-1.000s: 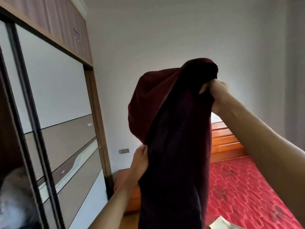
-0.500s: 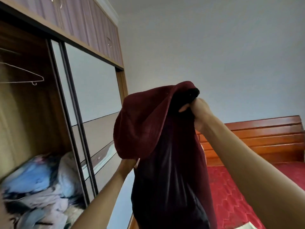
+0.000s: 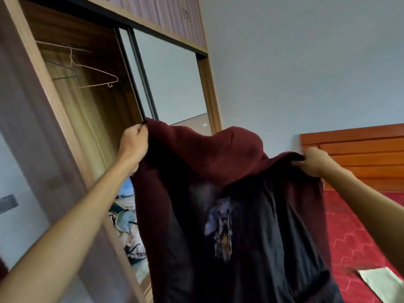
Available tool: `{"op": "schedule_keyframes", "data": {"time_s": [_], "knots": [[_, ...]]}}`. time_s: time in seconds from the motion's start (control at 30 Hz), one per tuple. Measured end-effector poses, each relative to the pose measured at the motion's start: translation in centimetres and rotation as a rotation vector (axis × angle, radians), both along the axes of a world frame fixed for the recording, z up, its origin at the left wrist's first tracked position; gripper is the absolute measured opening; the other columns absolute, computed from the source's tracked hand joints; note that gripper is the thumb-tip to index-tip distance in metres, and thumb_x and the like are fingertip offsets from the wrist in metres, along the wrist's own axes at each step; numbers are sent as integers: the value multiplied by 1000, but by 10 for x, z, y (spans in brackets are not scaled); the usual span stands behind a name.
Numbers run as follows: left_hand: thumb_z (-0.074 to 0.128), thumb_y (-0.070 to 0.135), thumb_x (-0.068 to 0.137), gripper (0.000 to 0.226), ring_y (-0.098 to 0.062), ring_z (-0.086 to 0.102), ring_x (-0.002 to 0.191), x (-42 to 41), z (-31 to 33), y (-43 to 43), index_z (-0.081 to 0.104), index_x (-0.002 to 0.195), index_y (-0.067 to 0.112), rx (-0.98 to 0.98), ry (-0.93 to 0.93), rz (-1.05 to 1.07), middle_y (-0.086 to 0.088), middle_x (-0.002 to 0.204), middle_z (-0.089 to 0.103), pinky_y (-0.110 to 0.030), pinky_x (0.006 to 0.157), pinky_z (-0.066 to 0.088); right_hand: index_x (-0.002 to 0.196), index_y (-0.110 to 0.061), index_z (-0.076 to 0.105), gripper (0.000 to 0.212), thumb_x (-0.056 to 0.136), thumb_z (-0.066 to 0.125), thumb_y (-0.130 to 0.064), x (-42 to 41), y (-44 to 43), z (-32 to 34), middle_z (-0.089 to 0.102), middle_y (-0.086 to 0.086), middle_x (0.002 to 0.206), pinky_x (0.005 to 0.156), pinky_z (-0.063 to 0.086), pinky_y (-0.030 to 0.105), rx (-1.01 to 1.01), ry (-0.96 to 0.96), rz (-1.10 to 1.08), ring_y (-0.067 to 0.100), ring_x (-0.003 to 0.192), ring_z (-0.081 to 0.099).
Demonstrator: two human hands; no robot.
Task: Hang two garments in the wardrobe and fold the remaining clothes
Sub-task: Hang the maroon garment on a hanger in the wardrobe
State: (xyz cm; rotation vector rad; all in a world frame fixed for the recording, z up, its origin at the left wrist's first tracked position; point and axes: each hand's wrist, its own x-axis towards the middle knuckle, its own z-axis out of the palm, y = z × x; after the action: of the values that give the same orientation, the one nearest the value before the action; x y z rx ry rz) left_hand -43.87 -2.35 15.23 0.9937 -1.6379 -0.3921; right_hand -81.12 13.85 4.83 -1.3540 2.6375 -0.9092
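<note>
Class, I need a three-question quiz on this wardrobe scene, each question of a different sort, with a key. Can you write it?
1. True or false: the left hand and the right hand each hold the dark red hooded jacket with black lining.
2. Where does the pale wire hanger hang? A: on the rail inside the open wooden wardrobe. B: on the headboard. C: in the right hand.
3. Fill in: the patterned bed cover is ___ in colour.

Key: 1 true; 2 A; 3 red.
</note>
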Motion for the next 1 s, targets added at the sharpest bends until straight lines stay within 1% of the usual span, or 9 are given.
{"op": "schedule_keyframes", "data": {"time_s": [0.13,0.23,0.37,0.43,0.57,0.67,0.77,0.87,1.0], "knots": [[67,26,92,20,-25,63,87,52,19,-7,63,94,6,446,-143,37,-11,92,65,-32,73,49,120,-2,53,57,78,84,-23,7,7,-17,58,19,118,90,42,37,-45,-106,111,37,113,56],[89,31,70,43,-36,67,102,84,13,-12,71,100,6,685,-372,75,-17,108,71,-54,91,53,89,-12,59,32,73,83,0,10,3,-17,70,2,83,80,49,34,-137,-71,390,24,86,65],[81,19,79,20,-26,53,125,97,-2,-22,76,98,18,513,-296,74,-5,117,66,-45,114,36,73,-28,78,30,82,67,-2,37,1,-10,77,-13,88,97,51,33,-105,1,611,1,91,69],[78,12,81,11,-27,58,120,100,-8,-31,75,84,22,432,-184,55,-4,104,70,-43,112,41,75,-35,79,10,83,74,-37,68,1,-6,76,-19,89,93,52,30,12,28,697,-2,89,68],[76,14,84,11,-21,64,106,108,-14,-49,78,81,25,343,-56,-45,0,96,73,-34,102,49,97,-41,73,69,50,66,-91,126,-1,-1,70,-26,100,82,49,19,367,353,788,-4,91,62],[71,16,90,10,-3,60,88,107,-18,-58,77,97,19,265,-31,-123,1,101,70,-15,75,44,112,-43,69,88,40,66,-94,163,-9,3,66,-26,114,94,49,25,528,233,850,0,104,61],[70,16,91,12,-5,60,93,114,-25,-80,77,100,18,203,32,-80,2,105,70,-13,74,41,129,-47,57,95,45,73,-86,200,-16,0,65,-21,124,103,47,36,652,334,935,7,115,59],[70,13,91,12,-12,63,107,129,-27,-104,76,93,23,174,110,-24,2,107,72,-14,79,42,120,-37,64,59,67,72,-62,224,-25,-7,70,-9,96,82,55,35,691,665,905,15,94,63],[69,18,92,10,-11,62,108,151,-37,-136,75,92,27,168,74,-10,5,106,72,-20,86,43,105,-22,70,24,89,61,-38,222,-45,12,57,-9,79,64,45,27,527,624,767,6,68,50]]}}
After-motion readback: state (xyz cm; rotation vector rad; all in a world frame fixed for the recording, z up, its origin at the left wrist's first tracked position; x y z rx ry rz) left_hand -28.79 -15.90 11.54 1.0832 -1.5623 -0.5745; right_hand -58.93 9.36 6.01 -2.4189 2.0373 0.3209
